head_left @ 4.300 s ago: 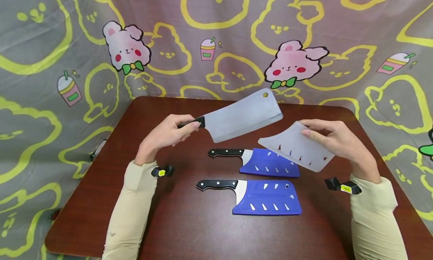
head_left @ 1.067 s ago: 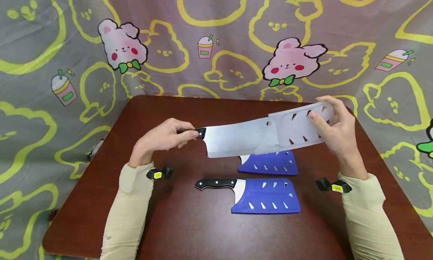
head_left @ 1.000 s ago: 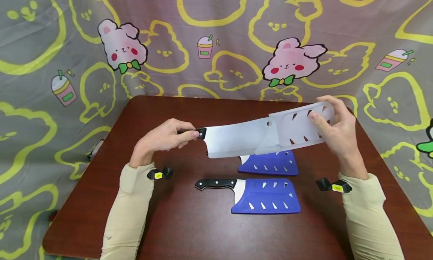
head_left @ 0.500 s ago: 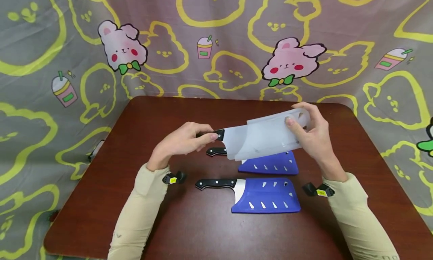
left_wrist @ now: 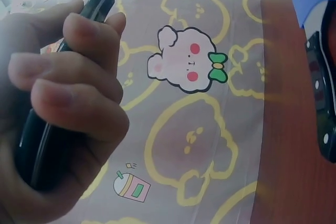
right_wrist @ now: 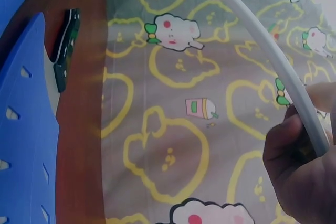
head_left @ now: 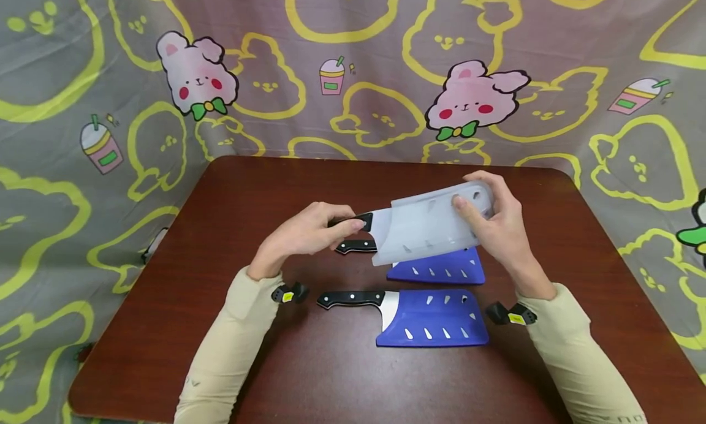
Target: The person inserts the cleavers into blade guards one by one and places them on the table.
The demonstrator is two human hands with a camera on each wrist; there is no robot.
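In the head view my left hand (head_left: pixel 311 234) holds a cleaver by its black handle (head_left: pixel 366 221). The left wrist view shows the fingers (left_wrist: pixel 79 93) curled round that handle. Most of the blade is inside a translucent white blade cover (head_left: pixel 425 225); a strip of bare metal (head_left: pixel 380 222) shows beside the handle. My right hand (head_left: pixel 499 228) grips the far end of the cover, thumb on the near face. In the right wrist view the cover (right_wrist: pixel 278 56) appears edge-on. Cleaver and cover are raised above the table, slightly tilted.
Two more cleavers lie on the brown table (head_left: pixel 309 363), one in a front blue cover (head_left: pixel 436 318), the other in a rear blue cover (head_left: pixel 436 269), partly hidden by the held one. A patterned curtain (head_left: pixel 386 56) stands behind the table.
Both hands have come closer together. The white cover has slid from the blade's far end along it, close to the handle. The blue-covered cleavers have stayed in place.
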